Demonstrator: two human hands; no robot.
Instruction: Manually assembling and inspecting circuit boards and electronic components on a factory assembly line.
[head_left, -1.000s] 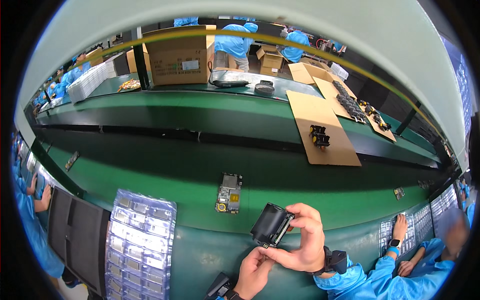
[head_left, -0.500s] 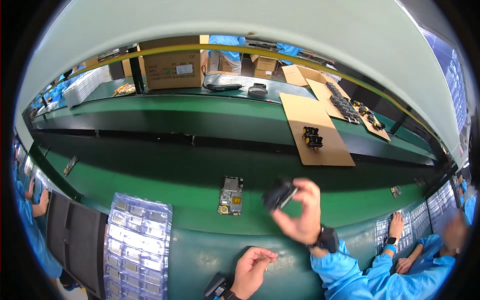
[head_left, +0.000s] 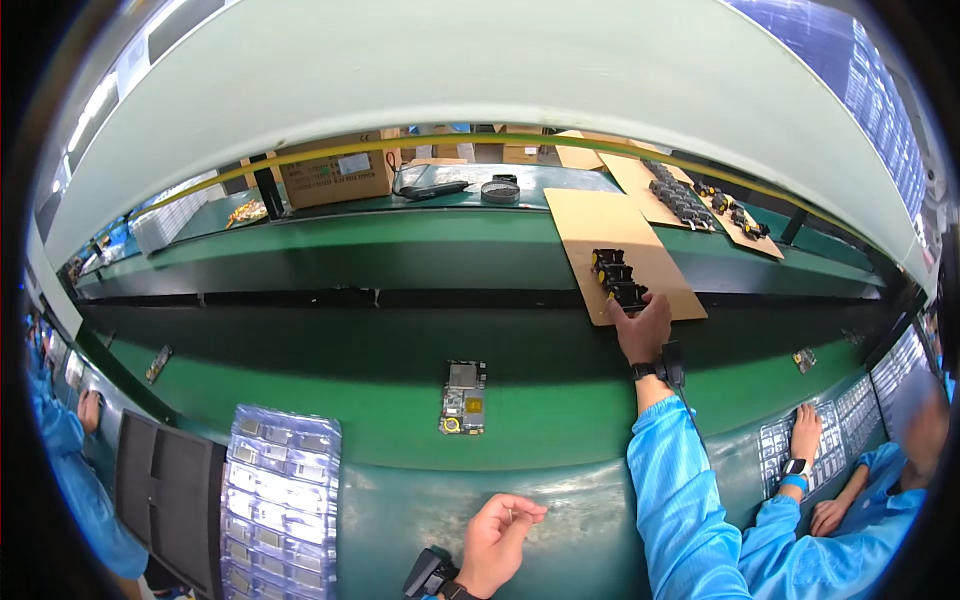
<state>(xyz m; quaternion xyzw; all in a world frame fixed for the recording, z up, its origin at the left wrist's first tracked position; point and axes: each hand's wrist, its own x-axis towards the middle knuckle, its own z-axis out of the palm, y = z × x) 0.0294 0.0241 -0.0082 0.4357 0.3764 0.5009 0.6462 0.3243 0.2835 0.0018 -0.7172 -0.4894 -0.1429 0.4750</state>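
Observation:
My right hand (head_left: 644, 332) reaches out over the green belt, fingers closed around a small black plastic part (head_left: 627, 293). That part rests at the near end of a short row of similar black-and-yellow parts (head_left: 608, 262) on a flat cardboard sheet (head_left: 662, 255). Low in the middle, my left hand (head_left: 497, 545) hovers above the bench edge with thumb and fingertips pinched together. Whatever is between those fingertips is too small to make out. A bare circuit board (head_left: 464, 398) with a yellow ring and a gold patch lies on the belt between my hands.
Left of me stand a clear blister tray (head_left: 282, 500) of metal-coloured pieces and a black tray (head_left: 170, 480). The raised shelf bears a large carton (head_left: 335, 182), a black tool (head_left: 432, 190) and more black parts (head_left: 680, 197). Co-workers sit on both sides; one's hand (head_left: 806, 432) is at right.
My right hand has carried the black part forward from above the belt to the cardboard sheet, beside the others there. My left hand stays pinched in nearly the same place.

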